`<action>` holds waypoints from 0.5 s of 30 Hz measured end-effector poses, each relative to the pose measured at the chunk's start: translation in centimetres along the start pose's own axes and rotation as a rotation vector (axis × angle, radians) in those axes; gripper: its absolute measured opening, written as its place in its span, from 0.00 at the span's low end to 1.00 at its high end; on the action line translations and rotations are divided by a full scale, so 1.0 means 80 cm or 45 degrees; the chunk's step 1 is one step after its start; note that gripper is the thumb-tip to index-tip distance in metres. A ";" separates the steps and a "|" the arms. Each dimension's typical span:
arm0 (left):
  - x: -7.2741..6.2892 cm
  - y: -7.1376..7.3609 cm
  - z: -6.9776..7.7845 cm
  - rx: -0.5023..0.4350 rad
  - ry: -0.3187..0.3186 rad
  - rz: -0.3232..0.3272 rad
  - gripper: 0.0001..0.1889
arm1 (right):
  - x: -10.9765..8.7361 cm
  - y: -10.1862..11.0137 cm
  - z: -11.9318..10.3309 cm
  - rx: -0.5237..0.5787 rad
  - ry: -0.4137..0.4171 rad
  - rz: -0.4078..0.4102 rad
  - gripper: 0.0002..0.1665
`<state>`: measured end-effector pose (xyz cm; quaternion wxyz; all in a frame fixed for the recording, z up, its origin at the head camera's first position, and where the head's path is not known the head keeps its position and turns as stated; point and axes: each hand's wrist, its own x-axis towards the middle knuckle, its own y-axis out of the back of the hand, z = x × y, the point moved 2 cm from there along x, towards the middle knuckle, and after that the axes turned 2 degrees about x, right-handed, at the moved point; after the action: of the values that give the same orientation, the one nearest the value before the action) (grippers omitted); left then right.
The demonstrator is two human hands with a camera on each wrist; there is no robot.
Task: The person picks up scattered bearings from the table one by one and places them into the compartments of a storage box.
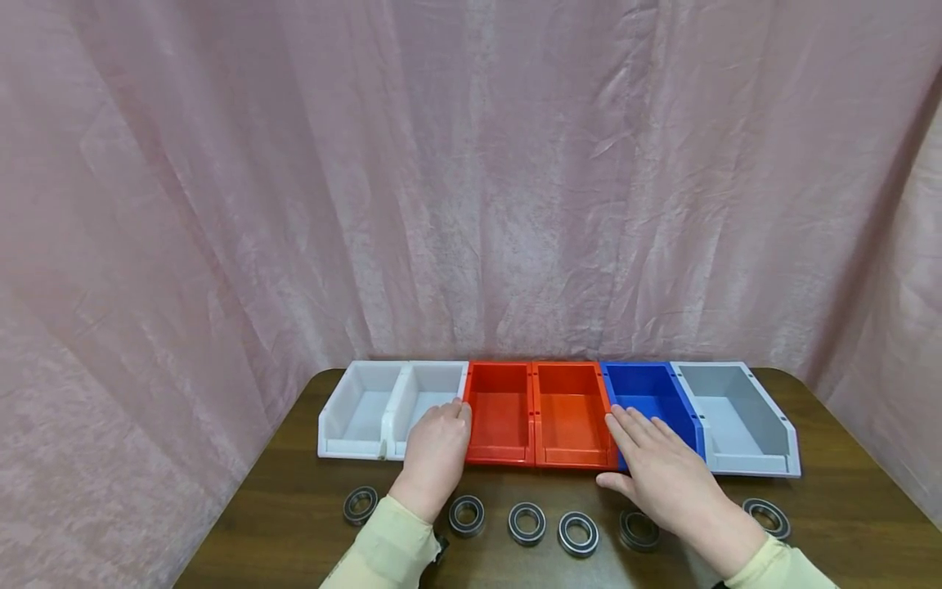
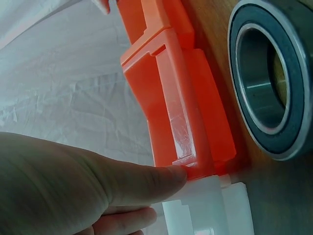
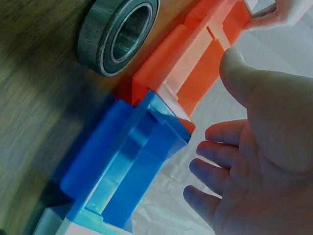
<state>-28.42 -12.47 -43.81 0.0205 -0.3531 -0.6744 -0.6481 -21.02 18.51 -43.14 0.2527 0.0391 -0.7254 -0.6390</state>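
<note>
My left hand (image 1: 439, 442) is at the wall where a white bin (image 1: 434, 378) meets the left red bin (image 1: 500, 454). Its thumb (image 2: 146, 183) lies against the red bin's front corner, and the other fingers curl on the far side, partly hidden. My right hand (image 1: 658, 466) reaches over the front of the blue bin (image 1: 688, 409), beside the right red bin (image 1: 574, 458). Its fingers are straight and the thumb stands apart; the palm (image 3: 274, 161) holds nothing. Whether its fingertips touch the rim cannot be told.
Several ball bearings lie in a row before the bins, among them one (image 1: 467, 516) by my left wrist and one (image 1: 639, 530) under my right hand. A white bin (image 1: 353, 450) ends the row at left, a grey bin (image 1: 758, 466) at right. A pink curtain (image 1: 471, 204) hangs behind.
</note>
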 end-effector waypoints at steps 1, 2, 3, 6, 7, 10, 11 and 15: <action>0.000 0.000 0.000 -0.001 -0.003 0.002 0.20 | -0.002 0.002 0.001 -0.004 -0.005 0.000 0.49; 0.001 0.001 0.000 -0.001 -0.006 0.004 0.19 | -0.004 0.005 0.003 -0.009 -0.011 0.001 0.49; 0.001 0.001 0.000 0.001 -0.006 0.005 0.17 | -0.007 0.008 0.005 -0.015 -0.015 0.003 0.50; 0.002 0.001 0.000 0.002 -0.002 0.013 0.17 | -0.014 0.016 0.011 -0.035 -0.022 0.018 0.51; 0.002 0.002 0.000 0.003 0.000 0.015 0.17 | -0.017 0.018 0.014 -0.043 -0.026 0.025 0.51; 0.003 0.002 -0.001 0.003 0.000 0.020 0.19 | -0.029 0.024 0.021 -0.063 -0.043 0.037 0.51; 0.002 0.002 -0.001 0.003 -0.003 0.020 0.19 | -0.033 0.025 0.023 -0.070 -0.055 0.031 0.52; 0.000 0.000 0.000 -0.012 -0.015 0.036 0.19 | -0.052 0.030 0.034 -0.082 -0.088 0.028 0.53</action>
<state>-28.41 -12.47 -43.78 0.0240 -0.3663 -0.6666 -0.6488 -17.93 22.97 -42.33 0.2359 0.0008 -0.7131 -0.6602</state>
